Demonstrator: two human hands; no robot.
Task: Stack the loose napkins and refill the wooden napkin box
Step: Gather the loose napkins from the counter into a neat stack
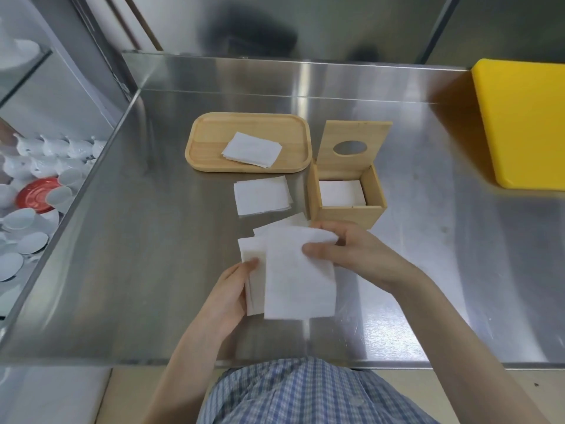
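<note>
Both hands hold a bundle of white napkins [293,276] just above the steel counter. My left hand [232,292] grips its lower left edge, and my right hand [351,255] pinches its upper right corner. Behind them stands the wooden napkin box [345,211], its lid with an oval hole tilted up open; white napkins lie inside. A small pile of napkins [262,194] lies on the counter left of the box. More napkins [251,149] rest on the wooden tray [211,139] farther back.
A yellow cutting board [522,123] lies at the right rear of the steel counter [146,270]. To the left, below the counter edge, a bin holds white cups and a red saucer [36,194]. A steel wall backs the counter.
</note>
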